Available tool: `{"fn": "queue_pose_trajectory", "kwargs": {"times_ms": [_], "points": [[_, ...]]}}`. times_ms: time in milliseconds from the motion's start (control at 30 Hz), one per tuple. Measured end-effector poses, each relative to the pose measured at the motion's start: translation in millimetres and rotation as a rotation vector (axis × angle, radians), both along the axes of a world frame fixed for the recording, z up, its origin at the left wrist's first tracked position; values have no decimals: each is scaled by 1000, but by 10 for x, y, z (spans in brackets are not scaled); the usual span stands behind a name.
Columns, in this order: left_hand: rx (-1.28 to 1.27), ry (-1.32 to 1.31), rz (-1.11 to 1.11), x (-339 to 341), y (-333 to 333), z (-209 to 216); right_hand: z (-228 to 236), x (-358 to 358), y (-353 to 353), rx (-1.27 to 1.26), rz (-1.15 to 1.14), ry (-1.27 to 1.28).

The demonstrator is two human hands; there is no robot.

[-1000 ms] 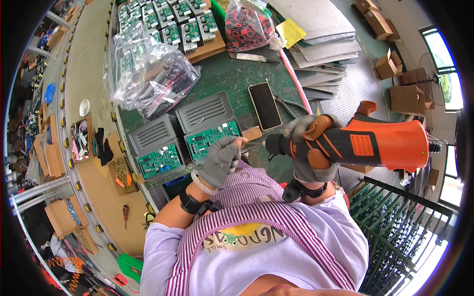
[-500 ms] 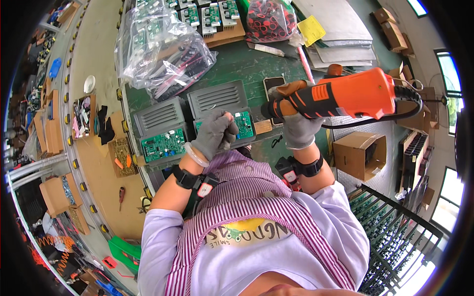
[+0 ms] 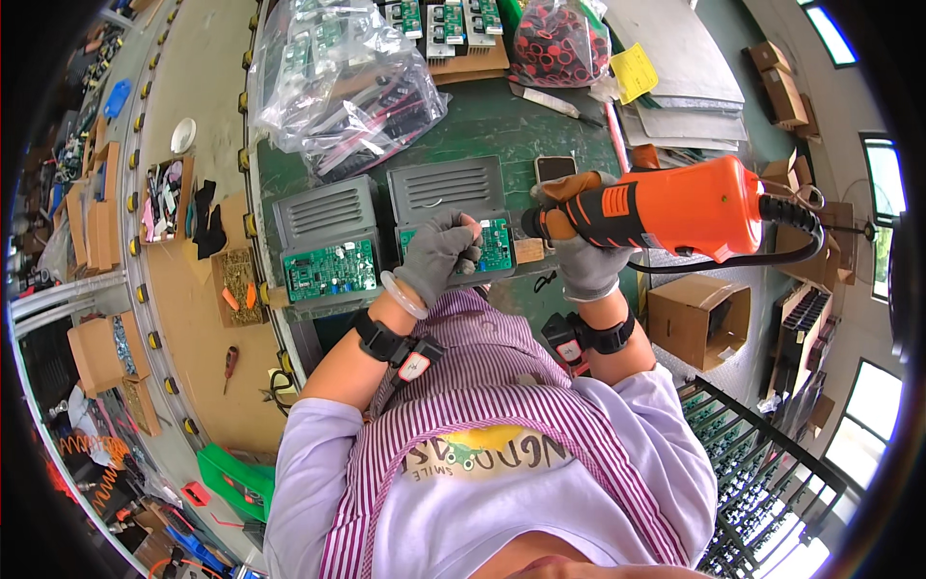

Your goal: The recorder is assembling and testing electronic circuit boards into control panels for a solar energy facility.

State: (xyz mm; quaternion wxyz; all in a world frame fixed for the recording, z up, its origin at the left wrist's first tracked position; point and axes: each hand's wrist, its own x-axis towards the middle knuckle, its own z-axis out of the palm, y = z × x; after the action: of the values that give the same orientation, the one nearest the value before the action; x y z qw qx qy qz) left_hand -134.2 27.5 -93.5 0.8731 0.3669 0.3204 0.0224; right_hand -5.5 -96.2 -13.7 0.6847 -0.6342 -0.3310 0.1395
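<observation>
"What's crowding the table's (image 3: 482, 121) left edge?"
"A plastic bag (image 3: 357, 106), a circuit board (image 3: 333, 268). Left hand (image 3: 439, 253) is curling over a second board (image 3: 496, 246) by the front edge, hold unclear; bare surface is showing behind."
"Right hand (image 3: 590, 259) is gripping an orange drill (image 3: 694, 206) across the right edge."

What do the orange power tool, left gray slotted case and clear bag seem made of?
Orange power tool: likely molded plastic, slightly glossy, by its smooth, rounded shell. Left gray slotted case: matte plastic or painted metal; its even, dull gray leaves that open. Clear bag: probably thin, glossy plastic film, judging by creases and bright highlights.
</observation>
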Motion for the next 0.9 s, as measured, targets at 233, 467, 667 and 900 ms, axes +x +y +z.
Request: {"fn": "queue_pose_trajectory", "kwargs": {"times_ms": [233,467,667,900], "points": [[-44,0,40,10,-21,-48,-20,4,112,-113,5,-164],[25,-22,8,19,-11,-94,145,-4,128,-89,7,-99],[7,-28,7,-29,-35,21,354,-104,22,432,127,50],[-160,-98,-12,-137,-132,103,446,-275,-49,435,128,149]]}}
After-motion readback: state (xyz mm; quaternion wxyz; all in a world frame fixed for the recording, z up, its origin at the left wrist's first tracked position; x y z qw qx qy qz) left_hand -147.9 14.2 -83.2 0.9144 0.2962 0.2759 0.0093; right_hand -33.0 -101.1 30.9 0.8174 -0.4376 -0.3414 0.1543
